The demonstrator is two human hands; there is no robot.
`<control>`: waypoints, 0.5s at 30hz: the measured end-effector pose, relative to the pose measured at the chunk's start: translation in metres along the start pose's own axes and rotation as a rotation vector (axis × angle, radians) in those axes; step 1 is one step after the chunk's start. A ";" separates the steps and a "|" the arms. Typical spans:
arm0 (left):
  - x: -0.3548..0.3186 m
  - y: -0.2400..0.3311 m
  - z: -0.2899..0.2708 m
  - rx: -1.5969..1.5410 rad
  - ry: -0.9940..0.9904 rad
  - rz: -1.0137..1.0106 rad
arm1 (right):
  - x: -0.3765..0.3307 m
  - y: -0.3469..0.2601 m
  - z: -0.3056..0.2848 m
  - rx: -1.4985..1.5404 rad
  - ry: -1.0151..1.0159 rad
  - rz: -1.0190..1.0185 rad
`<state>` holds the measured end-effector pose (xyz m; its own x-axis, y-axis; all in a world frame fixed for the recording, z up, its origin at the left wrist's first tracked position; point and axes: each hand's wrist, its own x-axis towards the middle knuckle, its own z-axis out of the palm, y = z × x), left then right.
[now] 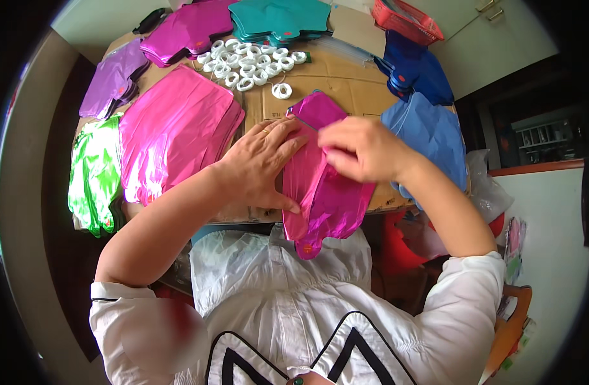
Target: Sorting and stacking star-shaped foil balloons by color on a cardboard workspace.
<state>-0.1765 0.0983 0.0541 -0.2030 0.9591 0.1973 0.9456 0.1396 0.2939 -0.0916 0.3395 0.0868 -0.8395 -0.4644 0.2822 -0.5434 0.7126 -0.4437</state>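
A flat magenta foil balloon (339, 202) lies in front of me, partly folded over, its round tab hanging past the table's front edge. My left hand (259, 160) rests on its lighter pink left part with the fingers stretched and the thumb spread, pressing it down. Over its right side, my right hand (365, 151) is closed, thumb against curled fingers, slightly blurred at the tips. The foil's fold runs just beneath those fingertips; what they pinch is hidden.
Cardboard (346, 83) covers the table. White ribbon rolls (252, 64) lie beyond my hands. Around them are flat foil stacks: pink (179, 128), green (95, 170), purple (114, 80), magenta (188, 29), teal (278, 19), dark blue (419, 64) and light blue (429, 135). A red basket (407, 22) stands far right.
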 end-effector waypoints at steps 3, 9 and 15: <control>0.002 0.002 -0.004 0.008 0.012 0.014 | 0.016 0.025 -0.001 -0.079 0.169 0.363; 0.002 0.001 -0.004 -0.016 0.001 0.000 | 0.069 0.077 -0.012 0.322 -0.203 1.072; -0.001 -0.001 -0.001 -0.031 0.037 0.012 | 0.075 0.068 -0.006 0.380 -0.064 0.989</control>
<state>-0.1780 0.0966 0.0546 -0.2015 0.9508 0.2352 0.9396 0.1199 0.3205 -0.1915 0.3560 0.0834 -0.8992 0.1977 -0.3903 0.4281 0.5820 -0.6914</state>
